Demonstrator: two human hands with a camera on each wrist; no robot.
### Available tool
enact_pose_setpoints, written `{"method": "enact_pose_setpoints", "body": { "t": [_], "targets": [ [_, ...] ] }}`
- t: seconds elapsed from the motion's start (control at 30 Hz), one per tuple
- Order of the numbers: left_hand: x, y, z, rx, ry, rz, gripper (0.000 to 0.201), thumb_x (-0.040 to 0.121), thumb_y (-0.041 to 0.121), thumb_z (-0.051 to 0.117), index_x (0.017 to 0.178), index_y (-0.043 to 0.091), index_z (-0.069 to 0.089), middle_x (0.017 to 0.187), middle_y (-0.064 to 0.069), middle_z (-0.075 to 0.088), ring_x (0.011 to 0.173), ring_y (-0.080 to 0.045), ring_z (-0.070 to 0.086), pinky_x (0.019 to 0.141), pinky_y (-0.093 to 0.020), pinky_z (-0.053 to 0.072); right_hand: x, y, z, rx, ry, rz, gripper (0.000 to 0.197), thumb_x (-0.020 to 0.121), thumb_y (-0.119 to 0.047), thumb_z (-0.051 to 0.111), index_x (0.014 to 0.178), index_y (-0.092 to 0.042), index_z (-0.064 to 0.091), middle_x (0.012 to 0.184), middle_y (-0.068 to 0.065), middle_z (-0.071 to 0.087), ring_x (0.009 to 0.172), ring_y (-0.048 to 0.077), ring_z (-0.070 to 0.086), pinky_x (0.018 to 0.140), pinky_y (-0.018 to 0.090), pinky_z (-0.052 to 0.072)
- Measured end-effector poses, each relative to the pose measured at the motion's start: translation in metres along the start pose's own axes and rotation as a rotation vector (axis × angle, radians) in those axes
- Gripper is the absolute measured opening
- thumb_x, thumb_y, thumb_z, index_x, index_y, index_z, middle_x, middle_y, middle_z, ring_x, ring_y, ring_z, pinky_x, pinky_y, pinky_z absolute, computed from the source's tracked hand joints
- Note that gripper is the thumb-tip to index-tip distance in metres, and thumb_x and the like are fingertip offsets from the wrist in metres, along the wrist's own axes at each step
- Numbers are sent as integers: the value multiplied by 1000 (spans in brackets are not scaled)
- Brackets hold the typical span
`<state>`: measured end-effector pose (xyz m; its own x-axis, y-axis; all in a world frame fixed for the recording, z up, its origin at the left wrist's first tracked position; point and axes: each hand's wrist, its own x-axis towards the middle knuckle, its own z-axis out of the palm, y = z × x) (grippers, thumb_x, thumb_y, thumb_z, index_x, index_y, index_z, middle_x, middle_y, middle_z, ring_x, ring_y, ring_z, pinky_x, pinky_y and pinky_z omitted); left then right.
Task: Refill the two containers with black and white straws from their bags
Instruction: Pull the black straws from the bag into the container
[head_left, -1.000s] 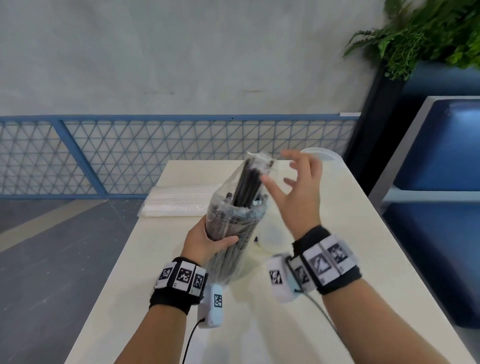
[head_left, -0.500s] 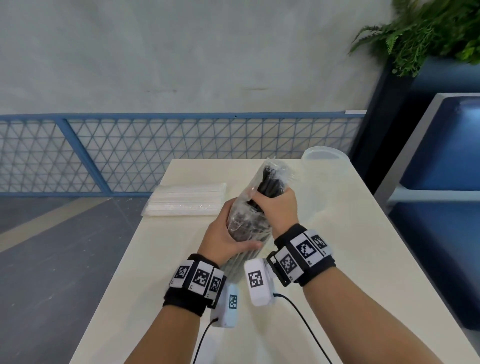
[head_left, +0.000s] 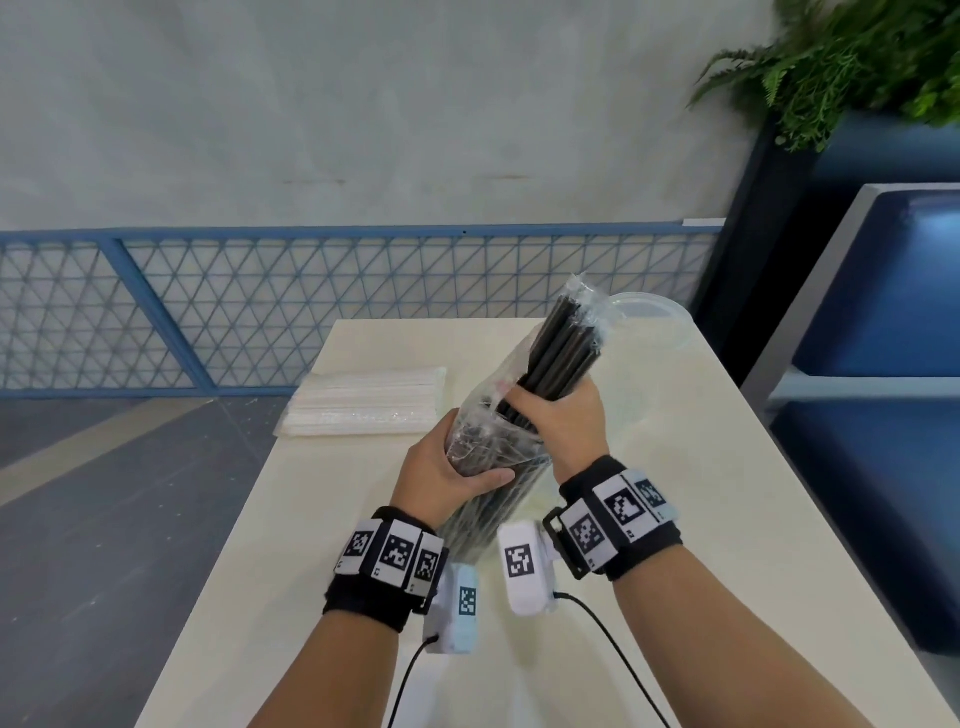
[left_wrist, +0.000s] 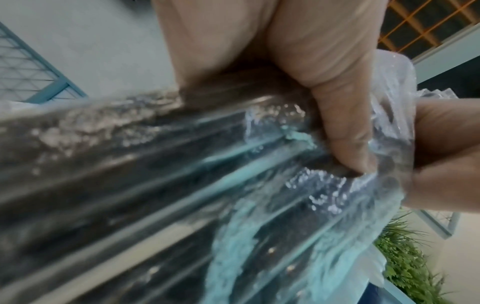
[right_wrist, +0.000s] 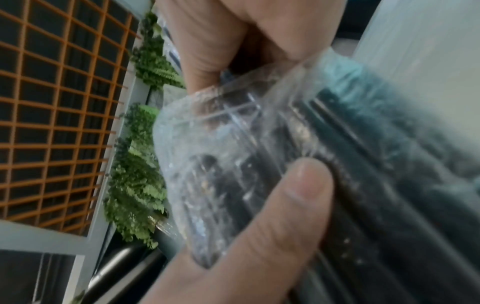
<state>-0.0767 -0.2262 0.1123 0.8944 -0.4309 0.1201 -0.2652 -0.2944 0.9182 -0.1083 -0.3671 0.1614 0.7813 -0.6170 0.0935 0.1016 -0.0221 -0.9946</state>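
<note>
A clear plastic bag of black straws stands tilted over the middle of the table. My left hand grips the bag's lower half, its thumb pressed into the plastic. My right hand grips a bundle of black straws that sticks out of the bag's open top, thumb curled over the wrapped straws. A flat bag of white straws lies at the table's far left. One clear round container stands at the far right, partly hidden by the bundle.
A blue mesh railing runs behind the table. A dark planter with ferns and a blue bench stand to the right. Cables from both wrist cameras trail over the near tabletop.
My right hand came down from open in the air, closed round the black straws at the bag's top and has drawn the bundle up and to the right. The left hand keeps holding the bag.
</note>
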Motion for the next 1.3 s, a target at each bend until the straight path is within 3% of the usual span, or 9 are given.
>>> {"method": "enact_pose_setpoints", "body": {
  "t": [0.17, 0.43, 0.57, 0.7, 0.8, 0.93, 1.03, 1.17, 1.3],
  "targets": [
    [1, 3, -2, 23, -10, -24, 58, 57, 30, 86, 108, 27, 57, 93, 16, 68, 85, 10, 62, 71, -3, 46, 10, -11, 0, 142, 87, 29, 20, 71, -7, 74, 89, -4, 65, 78, 5, 66, 77, 22, 64, 77, 40, 56],
    [6, -1, -11, -1, 33, -78, 54, 58, 23, 87, 105, 23, 61, 94, 10, 69, 89, -1, 64, 78, -17, 47, 26, -37, -8, 422, 171, 68, 21, 75, -3, 71, 92, -7, 61, 82, 4, 64, 79, 20, 61, 74, 33, 52],
    [10, 0, -17, 11, 66, -127, 44, 61, 18, 84, 98, 19, 61, 84, 12, 66, 79, 4, 60, 64, -5, 44, 29, -50, -13, 524, 200, 91, 18, 77, -3, 69, 88, -12, 58, 87, 4, 63, 85, 21, 62, 85, 38, 54],
    [14, 2, -21, 7, 170, -155, 34, 67, 16, 81, 93, 16, 60, 84, 1, 64, 78, -13, 60, 73, -20, 44, 34, -56, -17, 598, 243, 115, 33, 80, -7, 68, 109, -3, 55, 90, 2, 63, 79, 11, 65, 71, 23, 58],
    [15, -1, -23, -32, 229, -171, 31, 69, 14, 79, 93, 15, 59, 86, -4, 63, 81, -18, 58, 75, -22, 40, 41, -59, -24, 688, 285, 131, 46, 78, -11, 69, 120, -3, 53, 102, 8, 64, 95, 22, 65, 70, 26, 57],
    [17, -7, -24, -82, 290, -194, 30, 70, 14, 78, 95, 12, 61, 86, -7, 64, 83, -22, 60, 74, -25, 42, 49, -61, -35, 663, 346, 83, 42, 78, -8, 67, 117, -1, 54, 99, 8, 61, 96, 24, 61, 81, 34, 56],
    [17, -10, -25, -130, 347, -200, 30, 71, 13, 77, 96, 10, 60, 86, -9, 64, 82, -23, 59, 73, -26, 42, 53, -62, -45, 571, 411, -8, 26, 75, -7, 67, 98, -10, 56, 87, 4, 61, 84, 20, 62, 88, 42, 55],
    [16, -6, -21, -185, 324, -157, 32, 70, 12, 78, 96, 11, 60, 90, -8, 65, 84, -21, 60, 78, -26, 44, 59, -52, -46, 345, 420, -183, 29, 77, -8, 69, 101, -13, 53, 90, -1, 63, 83, 11, 63, 78, 20, 53],
    [15, -8, -10, -243, 276, -136, 36, 69, 11, 78, 101, 10, 62, 91, -2, 67, 87, -16, 63, 80, -26, 46, 59, -17, -37, 99, 303, -206, 37, 77, -14, 72, 109, -12, 52, 101, -2, 62, 94, 12, 60, 82, 16, 48]
  ]
}}
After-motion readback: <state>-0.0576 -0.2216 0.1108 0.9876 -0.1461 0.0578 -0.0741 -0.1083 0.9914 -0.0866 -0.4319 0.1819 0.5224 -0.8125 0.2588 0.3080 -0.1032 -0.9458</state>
